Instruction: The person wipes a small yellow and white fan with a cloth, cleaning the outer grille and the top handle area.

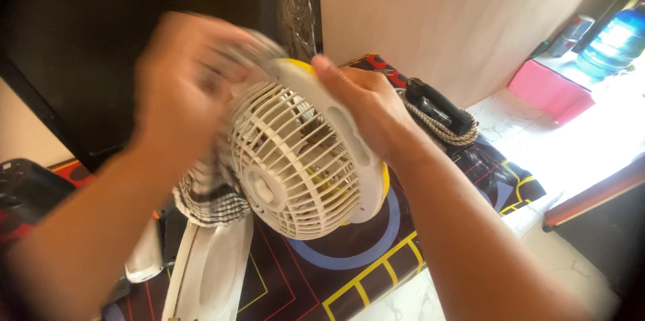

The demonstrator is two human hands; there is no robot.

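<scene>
Right grip (359,109): fingers curled over the white frame of a small fan (302,163), thumb at the top edge near the yellow rim, clamped on it. Left grip (185,79): motion-blurred, fingers bunched on a checked cloth (211,190), pressing it against the fan's upper side at about 10 o'clock of the grille; exact finger positions cannot be told through the blur.

Item, fan: round cream grille with radial ribs and a central hub, facing the camera and tilted down toward 7 o'clock; held in the air at frame centre, between both hands, above the mat. Dark dusty matter shows behind the ribs.

Item, checked cloth: black-and-white weave, hanging from the left hand down the fan's 9 o'clock side.

Item, patterned mat (349,264): dark with blue arcs, yellow and red lines, spread under the fan.

Item, white plastic part (215,270): long, flat, lying on the mat at 7 o'clock of the fan.

Item, black device with braided strap (440,112): at 3 o'clock of the right hand, on the mat's far edge.

Item, pink block (547,89) and blue water bottle (615,42): at 2 o'clock, well apart from the hands, by the wall.
</scene>
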